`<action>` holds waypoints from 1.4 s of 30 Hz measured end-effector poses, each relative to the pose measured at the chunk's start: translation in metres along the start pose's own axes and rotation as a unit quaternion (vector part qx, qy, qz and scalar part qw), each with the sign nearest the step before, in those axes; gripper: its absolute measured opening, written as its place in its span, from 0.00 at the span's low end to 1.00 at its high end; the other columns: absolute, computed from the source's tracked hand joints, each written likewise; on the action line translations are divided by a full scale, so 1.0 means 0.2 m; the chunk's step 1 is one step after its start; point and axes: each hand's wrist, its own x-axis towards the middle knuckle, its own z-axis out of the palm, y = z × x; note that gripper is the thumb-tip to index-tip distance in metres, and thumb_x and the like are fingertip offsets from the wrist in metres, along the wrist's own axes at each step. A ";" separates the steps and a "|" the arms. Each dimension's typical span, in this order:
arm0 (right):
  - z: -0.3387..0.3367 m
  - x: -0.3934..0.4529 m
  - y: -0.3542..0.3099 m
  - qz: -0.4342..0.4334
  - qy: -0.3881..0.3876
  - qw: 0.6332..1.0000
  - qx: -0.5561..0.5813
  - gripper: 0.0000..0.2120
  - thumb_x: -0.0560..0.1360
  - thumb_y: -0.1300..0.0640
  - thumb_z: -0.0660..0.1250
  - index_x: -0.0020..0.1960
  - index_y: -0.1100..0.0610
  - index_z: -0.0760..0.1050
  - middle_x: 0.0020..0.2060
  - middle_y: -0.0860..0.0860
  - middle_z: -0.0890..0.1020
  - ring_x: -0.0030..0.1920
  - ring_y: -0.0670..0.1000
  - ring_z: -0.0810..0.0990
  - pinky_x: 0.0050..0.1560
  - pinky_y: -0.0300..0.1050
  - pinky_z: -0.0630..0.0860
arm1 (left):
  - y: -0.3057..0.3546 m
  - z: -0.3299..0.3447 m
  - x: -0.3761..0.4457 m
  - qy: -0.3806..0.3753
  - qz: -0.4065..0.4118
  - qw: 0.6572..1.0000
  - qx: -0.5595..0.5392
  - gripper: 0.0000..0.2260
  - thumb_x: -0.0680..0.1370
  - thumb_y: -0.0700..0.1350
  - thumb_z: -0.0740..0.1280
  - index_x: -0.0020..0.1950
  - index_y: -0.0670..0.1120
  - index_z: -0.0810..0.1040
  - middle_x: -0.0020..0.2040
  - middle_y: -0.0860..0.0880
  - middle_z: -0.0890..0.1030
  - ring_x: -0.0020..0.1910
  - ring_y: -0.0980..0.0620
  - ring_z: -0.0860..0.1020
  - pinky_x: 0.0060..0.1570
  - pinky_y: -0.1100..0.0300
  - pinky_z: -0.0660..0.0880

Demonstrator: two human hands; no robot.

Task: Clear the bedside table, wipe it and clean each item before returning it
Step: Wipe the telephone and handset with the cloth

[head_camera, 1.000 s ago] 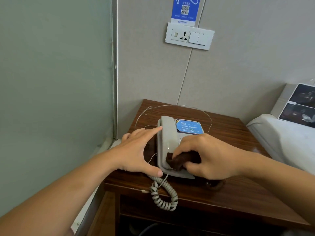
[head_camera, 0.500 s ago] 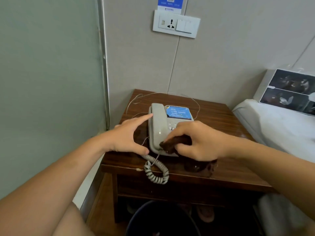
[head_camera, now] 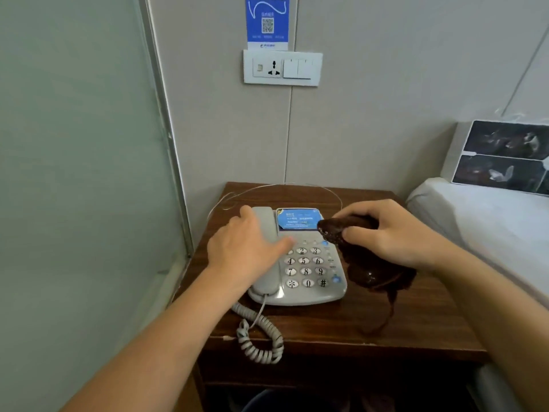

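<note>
A grey desk telephone with a blue label and number keys sits on the dark wooden bedside table. Its coiled cord hangs over the front edge. My left hand lies over the handset on the phone's left side, with the thumb reaching the top keys. My right hand grips a dark brown cloth at the phone's upper right corner. The bunched end of the cloth pokes toward the blue label. Its loose tail trails onto the table.
A thin grey wire loops across the back of the table. A socket and switch plate sits on the wall under a blue sign. A frosted glass panel stands left. A white bed lies right.
My right hand has lifted the cloth from the phone's front edge to its upper right corner, uncovering the keypad. My left hand has moved from beside the phone onto the handset.
</note>
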 end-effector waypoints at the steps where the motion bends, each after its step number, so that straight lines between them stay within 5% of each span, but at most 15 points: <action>1: 0.00 0.00 0.01 -0.001 0.000 1.000 -0.007 0.11 0.76 0.58 0.71 0.50 0.42 0.85 0.42 0.45 0.87 0.43 0.46 0.85 0.51 0.54 0.82 | 0.03 0.00 0.01 -0.006 -0.008 1.000 0.013 0.38 0.70 0.73 0.70 0.65 0.45 0.67 0.59 0.45 0.80 0.58 0.41 0.81 0.44 0.52 0.71; 7: -0.01 0.01 0.04 -0.017 0.004 1.000 0.012 0.11 0.76 0.59 0.70 0.50 0.43 0.85 0.41 0.44 0.87 0.42 0.44 0.85 0.49 0.50 0.82 | 0.03 -0.04 0.03 -0.008 -0.012 1.000 0.008 0.24 0.75 0.59 0.71 0.61 0.44 0.72 0.55 0.44 0.82 0.54 0.40 0.81 0.45 0.51 0.75; 10: -0.02 0.03 0.04 -0.024 0.041 0.998 0.049 0.10 0.76 0.60 0.72 0.50 0.45 0.84 0.41 0.46 0.87 0.42 0.46 0.85 0.48 0.50 0.82 | -0.10 -0.11 0.05 -0.028 -0.063 0.979 -0.192 0.19 0.77 0.56 0.71 0.63 0.48 0.77 0.54 0.48 0.84 0.48 0.44 0.84 0.46 0.48 0.82; 13: -0.02 0.04 0.03 -0.035 0.075 0.992 0.090 0.07 0.75 0.59 0.73 0.49 0.48 0.81 0.40 0.48 0.86 0.39 0.48 0.85 0.44 0.48 0.81 | -0.16 -0.14 0.01 -0.123 -0.107 0.837 -0.522 0.13 0.83 0.48 0.68 0.66 0.45 0.78 0.51 0.42 0.87 0.43 0.45 0.86 0.42 0.47 0.83; 15: -0.01 0.05 0.00 -0.057 0.075 0.990 0.101 0.06 0.76 0.60 0.72 0.48 0.50 0.80 0.39 0.50 0.86 0.38 0.50 0.84 0.42 0.50 0.81 | -0.14 -0.13 -0.04 -0.174 -0.100 0.741 -0.640 0.12 0.85 0.43 0.63 0.68 0.46 0.77 0.54 0.37 0.86 0.42 0.41 0.84 0.43 0.47 0.82; 17: 0.01 0.05 -0.03 -0.084 0.066 0.990 0.094 0.06 0.76 0.61 0.72 0.49 0.51 0.81 0.39 0.51 0.85 0.39 0.52 0.84 0.44 0.53 0.82 | -0.11 -0.10 -0.07 -0.196 -0.066 0.699 -0.684 0.14 0.86 0.42 0.58 0.70 0.52 0.76 0.57 0.35 0.84 0.44 0.38 0.82 0.44 0.46 0.82; 24: 0.08 0.05 -0.07 -0.116 0.061 0.990 0.057 0.07 0.72 0.53 0.70 0.50 0.47 0.81 0.42 0.46 0.85 0.44 0.47 0.83 0.49 0.53 0.81 | -0.08 -0.02 -0.08 -0.164 0.017 0.721 -0.673 0.27 0.86 0.37 0.55 0.72 0.69 0.68 0.56 0.34 0.84 0.45 0.36 0.81 0.44 0.46 0.80; 29: 0.08 0.06 -0.07 -0.118 0.070 0.990 0.024 0.09 0.74 0.58 0.73 0.49 0.45 0.81 0.44 0.43 0.85 0.46 0.45 0.83 0.50 0.49 0.80 | -0.11 0.00 -0.07 -0.184 0.038 0.704 -0.685 0.38 0.70 0.34 0.62 0.71 0.69 0.70 0.57 0.31 0.81 0.42 0.39 0.79 0.39 0.47 0.78; 34: 0.08 0.05 -0.07 -0.117 0.085 0.989 0.023 0.10 0.73 0.57 0.75 0.49 0.43 0.84 0.44 0.41 0.85 0.48 0.43 0.83 0.52 0.47 0.80 | -0.13 0.03 -0.07 -0.209 0.080 0.716 -0.661 0.35 0.71 0.34 0.60 0.69 0.68 0.72 0.58 0.33 0.81 0.42 0.37 0.80 0.39 0.46 0.79; 42: 0.09 0.06 -0.09 -0.114 0.083 0.988 0.070 0.10 0.74 0.59 0.74 0.49 0.44 0.85 0.42 0.43 0.87 0.45 0.44 0.85 0.51 0.49 0.82 | -0.16 0.03 -0.07 -0.225 0.082 0.668 -0.704 0.33 0.67 0.34 0.58 0.68 0.60 0.76 0.55 0.37 0.82 0.42 0.34 0.78 0.38 0.47 0.78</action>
